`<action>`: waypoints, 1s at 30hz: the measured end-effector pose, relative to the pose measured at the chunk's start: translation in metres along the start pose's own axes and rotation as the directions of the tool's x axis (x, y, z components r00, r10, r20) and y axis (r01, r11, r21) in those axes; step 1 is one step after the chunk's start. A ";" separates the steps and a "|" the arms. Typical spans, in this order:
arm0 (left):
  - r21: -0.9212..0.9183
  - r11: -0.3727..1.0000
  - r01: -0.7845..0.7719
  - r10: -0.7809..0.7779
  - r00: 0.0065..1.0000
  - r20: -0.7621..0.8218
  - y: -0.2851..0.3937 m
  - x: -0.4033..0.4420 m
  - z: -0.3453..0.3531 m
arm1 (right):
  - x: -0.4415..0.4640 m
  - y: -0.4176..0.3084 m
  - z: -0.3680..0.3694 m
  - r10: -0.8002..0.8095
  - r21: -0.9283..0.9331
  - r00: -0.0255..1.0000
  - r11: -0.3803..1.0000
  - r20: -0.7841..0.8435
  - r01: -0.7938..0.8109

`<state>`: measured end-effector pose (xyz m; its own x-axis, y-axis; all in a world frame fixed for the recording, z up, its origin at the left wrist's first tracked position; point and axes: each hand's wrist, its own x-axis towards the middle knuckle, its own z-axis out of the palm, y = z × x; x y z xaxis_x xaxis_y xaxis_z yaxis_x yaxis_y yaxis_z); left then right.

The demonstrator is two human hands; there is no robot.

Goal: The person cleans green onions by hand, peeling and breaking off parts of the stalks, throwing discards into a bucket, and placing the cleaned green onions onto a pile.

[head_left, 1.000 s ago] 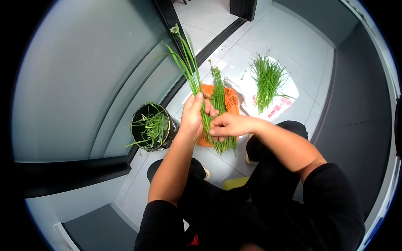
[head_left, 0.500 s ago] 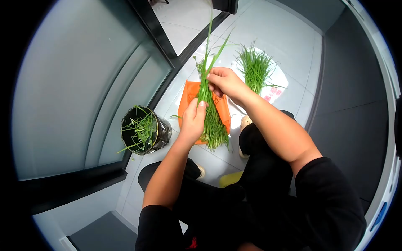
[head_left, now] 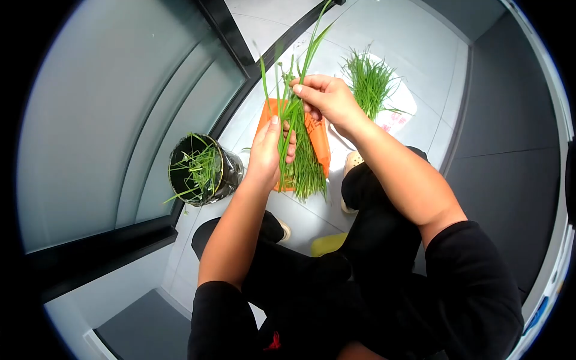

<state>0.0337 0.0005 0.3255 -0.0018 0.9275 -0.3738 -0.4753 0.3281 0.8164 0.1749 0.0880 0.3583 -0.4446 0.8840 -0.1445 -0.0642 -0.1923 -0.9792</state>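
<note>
My left hand [head_left: 265,153] is wrapped loosely round a few long green chive stalks [head_left: 289,111], with its thumb on top. My right hand [head_left: 330,99] pinches stalks from the same small bunch a little higher, thumb against forefinger. Their leaf tips fan out above both hands. Just beneath lies a pile of chives [head_left: 308,174] on an orange bag [head_left: 321,146] on the floor. The hands hide part of the pile and the bag.
A bin with a black liner [head_left: 227,174] holds loose chive scraps at the left, by the glass door [head_left: 120,120]. At the right rear, a white tray [head_left: 406,101] bears another bunch of chives [head_left: 367,84]. My knees and shoes flank the bag's near side.
The stalks in my hands have spread apart, with one leaf now leaning left. My left hand has turned and loosened a bit, and my right hand sits slightly higher. The view has shifted slightly.
</note>
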 end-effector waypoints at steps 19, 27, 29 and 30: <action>0.073 0.969 -0.237 0.233 0.971 0.062 0.002 -0.006 0.005 | 0.003 0.007 -0.002 -0.081 0.188 0.997 0.979 0.000 0.079; 0.105 0.960 -0.260 0.249 0.963 0.102 0.001 -0.007 0.009 | -0.004 0.000 0.005 -0.084 0.400 0.986 0.916 0.142 0.021; -0.013 0.955 -0.298 0.298 0.953 0.055 0.003 -0.008 0.011 | -0.003 0.006 0.005 -0.041 0.359 0.970 0.932 0.241 -0.050; -0.012 0.955 -0.298 0.298 0.953 0.056 0.002 -0.007 0.009 | -0.003 0.007 0.006 -0.018 0.311 0.965 0.948 0.260 -0.066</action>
<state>0.0403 -0.0032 0.3337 -0.0942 0.9916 -0.0887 -0.4635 0.0352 0.8854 0.1708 0.0816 0.3525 -0.6603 0.7461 -0.0852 -0.3092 -0.3735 -0.8746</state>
